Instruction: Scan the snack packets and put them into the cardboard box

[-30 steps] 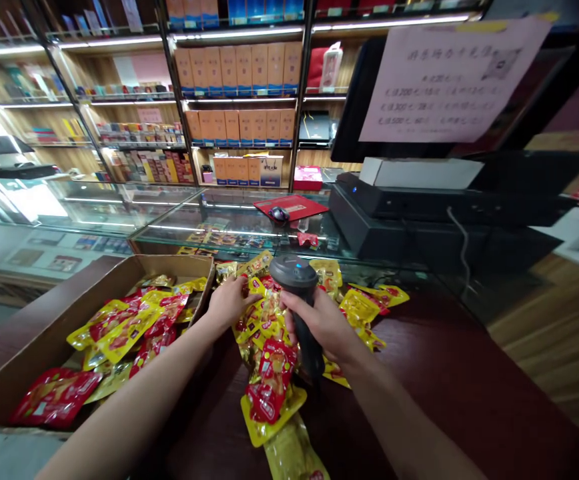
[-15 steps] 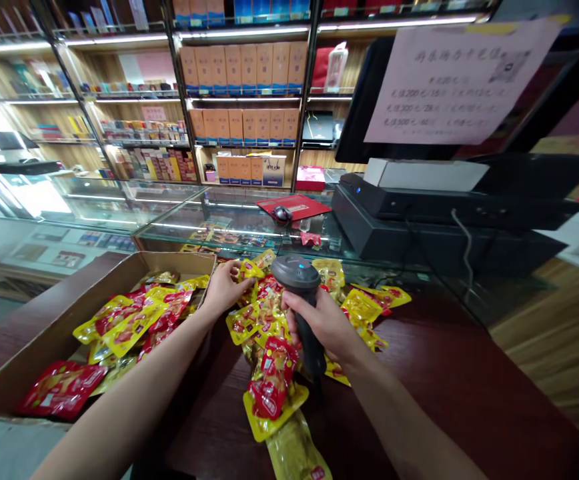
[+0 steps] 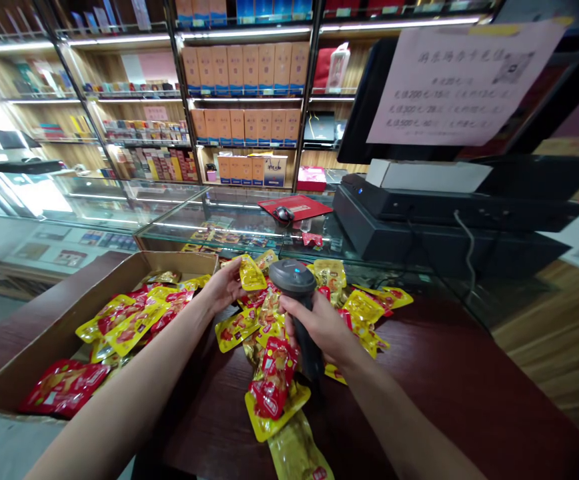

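Note:
My left hand [image 3: 225, 288] is closed on the edge of a yellow snack packet [image 3: 252, 273], tilted up above the pile. In my right hand [image 3: 325, 325] is a black barcode scanner [image 3: 293, 277], gripped by its handle, with a small blue light on top of its head. The scanner's head is beside the held packet, apart from it. Below both hands spreads a pile of yellow and red snack packets [image 3: 238, 329]. A red packet [image 3: 275, 375] lies over yellow ones at the front of the pile.
At the left stands an open cardboard box [image 3: 34, 333] holding several packets. Behind the pile is a glass counter [image 3: 194, 220] with a computer mouse [image 3: 283, 214] on a red mat [image 3: 312, 207]. A monitor with a paper sign [image 3: 462, 87] and black cash-register equipment [image 3: 394, 223] stand at the right.
My left hand has lifted a yellow packet from the pile, its face now turned up. Another yellow packet beneath it has shifted left. The scanner has moved slightly left and down.

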Available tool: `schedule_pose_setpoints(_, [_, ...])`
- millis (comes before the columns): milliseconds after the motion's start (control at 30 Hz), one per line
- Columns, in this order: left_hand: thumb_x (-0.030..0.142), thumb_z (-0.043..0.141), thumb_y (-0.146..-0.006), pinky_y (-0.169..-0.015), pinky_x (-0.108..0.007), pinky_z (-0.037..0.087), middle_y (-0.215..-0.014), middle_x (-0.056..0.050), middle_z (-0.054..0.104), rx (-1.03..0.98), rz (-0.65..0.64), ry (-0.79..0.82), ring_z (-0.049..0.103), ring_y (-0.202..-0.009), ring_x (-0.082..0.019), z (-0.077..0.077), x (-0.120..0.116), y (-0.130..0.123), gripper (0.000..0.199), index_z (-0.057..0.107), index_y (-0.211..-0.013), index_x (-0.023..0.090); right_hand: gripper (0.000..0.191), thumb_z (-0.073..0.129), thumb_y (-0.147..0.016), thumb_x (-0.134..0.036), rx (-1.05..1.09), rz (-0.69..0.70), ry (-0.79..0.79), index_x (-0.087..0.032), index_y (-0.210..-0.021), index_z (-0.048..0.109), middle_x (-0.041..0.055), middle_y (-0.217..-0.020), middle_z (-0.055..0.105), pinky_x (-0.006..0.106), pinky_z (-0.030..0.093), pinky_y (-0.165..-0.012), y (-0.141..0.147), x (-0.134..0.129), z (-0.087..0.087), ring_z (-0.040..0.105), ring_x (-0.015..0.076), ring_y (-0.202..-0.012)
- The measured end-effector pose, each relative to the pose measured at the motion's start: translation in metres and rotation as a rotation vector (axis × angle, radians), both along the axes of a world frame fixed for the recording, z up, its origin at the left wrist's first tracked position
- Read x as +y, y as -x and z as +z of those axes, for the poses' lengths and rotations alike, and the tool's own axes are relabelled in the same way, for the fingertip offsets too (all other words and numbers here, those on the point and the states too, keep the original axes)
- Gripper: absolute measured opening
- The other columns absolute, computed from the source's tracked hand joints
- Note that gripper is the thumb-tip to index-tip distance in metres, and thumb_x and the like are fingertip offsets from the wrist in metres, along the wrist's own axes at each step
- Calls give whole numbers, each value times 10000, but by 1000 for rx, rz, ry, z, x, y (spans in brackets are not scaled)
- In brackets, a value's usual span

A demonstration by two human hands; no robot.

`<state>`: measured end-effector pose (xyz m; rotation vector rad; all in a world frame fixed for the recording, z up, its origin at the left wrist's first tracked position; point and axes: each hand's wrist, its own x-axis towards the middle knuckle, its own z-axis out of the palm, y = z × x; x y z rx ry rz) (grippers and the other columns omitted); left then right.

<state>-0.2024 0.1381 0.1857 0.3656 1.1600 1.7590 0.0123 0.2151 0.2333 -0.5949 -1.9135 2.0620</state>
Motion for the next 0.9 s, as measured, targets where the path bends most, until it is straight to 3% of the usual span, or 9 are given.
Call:
schedule_pose_setpoints(133, [340,879,-581,-714,-346,580,-895,-113,744,213,9,94,714,-797,-235,-5,0,-7,440,697,-915,118,281,631,-814,-457,7,7,-2,-196,-754,549,-43,-477,571,196,391,-353,-1,-1,0,514,99,-350])
schedule_pose_setpoints(233, [351,914,-497,-700,-329,561,-817,-80,743,356,15,127,703,-738,-213,-8,0,-11,491,710,-880,122,281,623,-826,-455,23,23,-7,-196,-752,544,-46,-480,571,193,395,-356,-2,-2,0,520,98,-353])
schedule_pose_setpoints(600, [338,903,-512,-811,-350,554,-847,-51,753,492,37,42,702,-799,-202,-19,1,-3,512,721,-951,147,260,600,-865,-423,-1,44,-17,-209,-732,535,-40,-489,576,210,426,-369,0,-3,-6,518,105,-361])
schedule_pose_setpoints(900, [352,884,-546,-800,-336,546,-888,-55,760,538,31,51,695,-800,-201,-20,1,-2,468,725,-939,154,250,582,-881,-388,-16,50,-14,-198,-728,528,-47,-472,562,185,416,-349,0,-5,-6,506,92,-346])
